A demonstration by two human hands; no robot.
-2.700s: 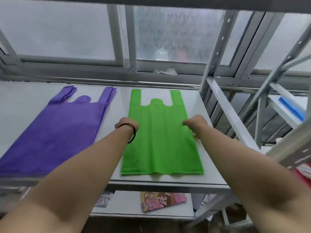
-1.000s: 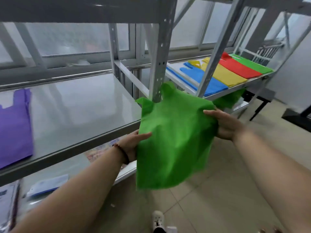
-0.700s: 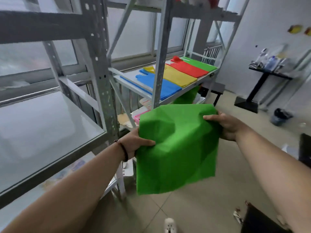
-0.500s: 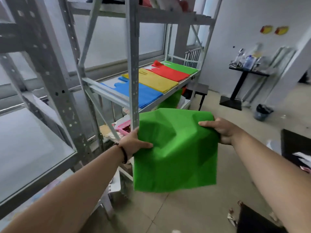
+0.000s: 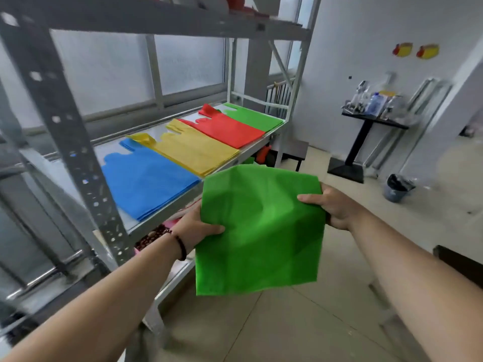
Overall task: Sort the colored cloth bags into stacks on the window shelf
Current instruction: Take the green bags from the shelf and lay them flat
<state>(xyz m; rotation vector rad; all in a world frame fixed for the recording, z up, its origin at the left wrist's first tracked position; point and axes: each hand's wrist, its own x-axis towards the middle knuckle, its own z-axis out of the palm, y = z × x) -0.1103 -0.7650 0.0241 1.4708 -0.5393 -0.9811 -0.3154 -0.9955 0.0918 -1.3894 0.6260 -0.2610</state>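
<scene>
I hold a green cloth bag (image 5: 261, 228) in the air in front of me, over the floor. My left hand (image 5: 196, 227) grips its left edge and my right hand (image 5: 329, 207) grips its right edge. Ahead on the window shelf (image 5: 146, 226) lie four flat stacks side by side: a blue stack (image 5: 146, 178) nearest, then a yellow stack (image 5: 193, 148), a red stack (image 5: 227, 128) and a green stack (image 5: 253, 117) at the far end. The held bag hangs just in front of the shelf's front edge.
A grey perforated rack post (image 5: 75, 158) stands close on my left. A black pedestal table (image 5: 366, 131) with bottles stands by the right wall, a small bin (image 5: 397, 188) beside it. A dark stool (image 5: 292, 150) sits past the shelf's end. Tiled floor lies below.
I lifted the green bag off the first shelf with both hands and turned right. The shelf with the coloured stacks has come closer and now lies directly ahead.
</scene>
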